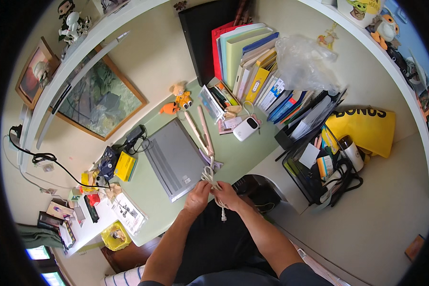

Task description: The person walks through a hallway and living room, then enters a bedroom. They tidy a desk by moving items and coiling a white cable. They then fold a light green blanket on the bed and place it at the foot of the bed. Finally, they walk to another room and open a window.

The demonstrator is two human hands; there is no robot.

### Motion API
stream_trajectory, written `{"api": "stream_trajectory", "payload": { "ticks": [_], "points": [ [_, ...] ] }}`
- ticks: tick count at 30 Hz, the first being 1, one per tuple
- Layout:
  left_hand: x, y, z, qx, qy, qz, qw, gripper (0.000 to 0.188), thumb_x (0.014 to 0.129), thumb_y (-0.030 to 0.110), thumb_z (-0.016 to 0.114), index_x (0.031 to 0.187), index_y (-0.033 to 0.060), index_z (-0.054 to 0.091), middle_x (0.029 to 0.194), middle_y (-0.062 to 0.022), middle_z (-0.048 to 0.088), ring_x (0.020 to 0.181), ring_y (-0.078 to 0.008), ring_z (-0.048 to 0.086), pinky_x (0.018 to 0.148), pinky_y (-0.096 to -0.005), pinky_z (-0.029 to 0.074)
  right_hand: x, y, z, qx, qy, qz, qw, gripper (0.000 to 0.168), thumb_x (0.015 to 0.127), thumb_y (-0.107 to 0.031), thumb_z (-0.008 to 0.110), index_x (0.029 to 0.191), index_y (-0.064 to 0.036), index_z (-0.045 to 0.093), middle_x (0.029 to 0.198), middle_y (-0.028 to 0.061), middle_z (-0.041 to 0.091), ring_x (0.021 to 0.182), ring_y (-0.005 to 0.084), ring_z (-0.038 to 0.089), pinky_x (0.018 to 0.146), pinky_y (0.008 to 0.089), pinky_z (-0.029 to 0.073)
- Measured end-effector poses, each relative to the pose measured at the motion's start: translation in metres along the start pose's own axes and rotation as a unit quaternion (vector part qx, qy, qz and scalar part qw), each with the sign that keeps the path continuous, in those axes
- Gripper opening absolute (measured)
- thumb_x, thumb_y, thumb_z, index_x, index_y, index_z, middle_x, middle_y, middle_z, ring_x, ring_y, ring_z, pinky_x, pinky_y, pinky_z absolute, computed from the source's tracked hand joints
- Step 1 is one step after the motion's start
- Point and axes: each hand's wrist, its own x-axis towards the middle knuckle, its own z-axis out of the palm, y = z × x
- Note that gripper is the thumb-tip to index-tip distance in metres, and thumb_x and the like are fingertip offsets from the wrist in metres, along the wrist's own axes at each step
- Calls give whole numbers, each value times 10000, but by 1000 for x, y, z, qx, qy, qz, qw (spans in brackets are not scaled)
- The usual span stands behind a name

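Observation:
Both of my hands are at the desk's near edge on a bundled white power cord. My left hand pinches the bundle from the left, and my right hand holds it from the right. The cord's plug hangs below my fingers. From the top of the bundle the cord runs to a pink hair straightener, which lies on the green desk with its two arms spread apart. A closed grey laptop, underside up, lies left of it. How the cord is wound between my fingers is partly hidden.
A white power bank lies beyond the straightener. Folders and books stand at the back. At the right is a black mesh basket with cables and bottles. A yellow box and a power adapter sit left of the laptop.

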Motion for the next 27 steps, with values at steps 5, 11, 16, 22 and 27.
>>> {"api": "stream_trajectory", "payload": {
  "ticks": [5,11,16,22,27],
  "points": [
    [-7,12,13,-203,45,-230,951,211,826,-29,651,1034,-3,626,956,-152,620,816,-323,641,686,-348,545,-2,3,-3,-49,9,13,999,153,898,-96,621,1039,-40,596,732,-11,553,552,65,518,484,237,423],
    [-11,6,10,-9,-9,-29,999,161,825,-5,626,985,10,626,926,-134,605,849,-324,638,688,-367,550,9,31,-17,-197,26,-90,976,247,905,-158,617,1110,-22,595,833,43,623,710,145,599,639,287,477],
    [1,11,11,28,-61,-90,994,111,835,90,635,913,16,663,839,-127,618,727,-312,646,632,-363,542,8,23,-8,-270,54,-56,960,357,880,-203,640,1170,-3,580,1051,159,680,977,294,658,840,363,500],
    [24,11,15,-227,-13,-571,789,175,806,114,665,723,-37,633,612,-98,594,477,-171,536,437,-302,415,2,15,7,-167,88,-77,979,314,898,-150,639,1158,5,553,979,67,647,848,139,607,722,280,474],
    [8,13,15,-400,52,-631,663,216,829,154,684,769,-45,624,607,-46,556,454,-105,468,398,-260,355,9,21,8,-11,63,-15,998,271,917,-167,635,1122,-8,557,926,37,627,795,105,583,685,241,456]
  ]
}}
